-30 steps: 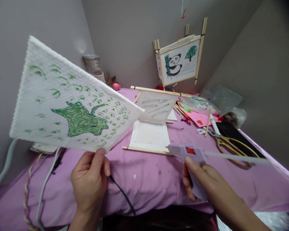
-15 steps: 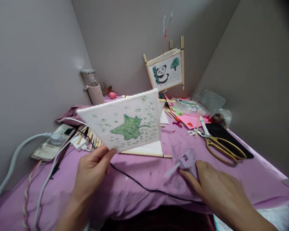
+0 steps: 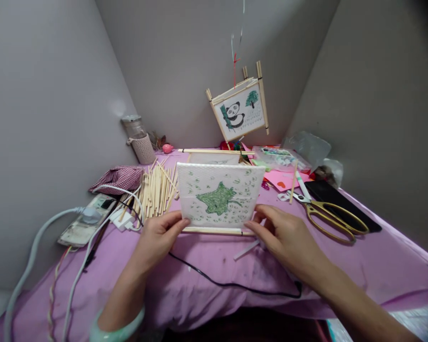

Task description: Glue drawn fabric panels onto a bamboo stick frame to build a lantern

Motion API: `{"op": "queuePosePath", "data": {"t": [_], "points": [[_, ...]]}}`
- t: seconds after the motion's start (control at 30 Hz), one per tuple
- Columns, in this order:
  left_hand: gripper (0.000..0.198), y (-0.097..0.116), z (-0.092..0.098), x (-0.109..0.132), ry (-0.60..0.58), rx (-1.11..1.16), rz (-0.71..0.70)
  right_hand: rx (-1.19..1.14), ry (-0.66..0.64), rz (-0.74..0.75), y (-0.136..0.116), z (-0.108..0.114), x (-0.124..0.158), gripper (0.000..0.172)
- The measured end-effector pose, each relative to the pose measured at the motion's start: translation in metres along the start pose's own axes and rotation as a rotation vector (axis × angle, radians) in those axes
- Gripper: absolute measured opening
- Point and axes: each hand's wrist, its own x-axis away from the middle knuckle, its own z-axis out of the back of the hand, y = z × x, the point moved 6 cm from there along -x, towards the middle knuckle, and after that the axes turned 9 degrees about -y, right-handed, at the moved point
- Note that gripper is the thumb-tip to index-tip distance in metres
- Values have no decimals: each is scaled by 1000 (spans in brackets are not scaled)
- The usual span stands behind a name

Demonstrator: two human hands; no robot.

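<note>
A white textured panel with a green leaf drawing stands upright in front of me. My left hand pinches its lower left corner between thumb and fingers. The lower right corner is pinched by my right hand. Just behind and below the panel, a stick frame lies on the table, its middle hidden by the panel. A white glue stick sticks out beside my right hand, which hides the glue gun. From there a black cord runs across the cloth.
A panda-picture stick lantern hangs at the back. To the left are bamboo sticks, a power strip, a checked cloth and a jar. Gold-handled scissors, a black case and pink paper lie right.
The leaf panel has moved right and levelled out, uncovering the bamboo sticks. My right hand has let go of the glue gun and taken the panel's right corner.
</note>
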Motion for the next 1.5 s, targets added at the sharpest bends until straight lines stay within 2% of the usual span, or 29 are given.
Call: {"op": "queuePosePath", "data": {"t": [0.17, 0.4, 0.6, 0.83, 1.5], "points": [[24, -7, -1, -3, 5, -28, 29, -41, 6, -39, 3, -14, -15, 31], [20, 0, 0, -1, 16, -253, -126, 3, 27, -5, 4, -21, -20, 29], [16, -9, 6, 4, 132, -289, -87, -1, 12, 50, 2, -26, -19, 20], [20, -5, 4, 6, 137, -468, -217, 35, -6, 42, 1, -28, -18, 23], [17, -11, 2, 5, 121, -527, -172, 61, 14, 35, 4, -32, -18, 23]]}}
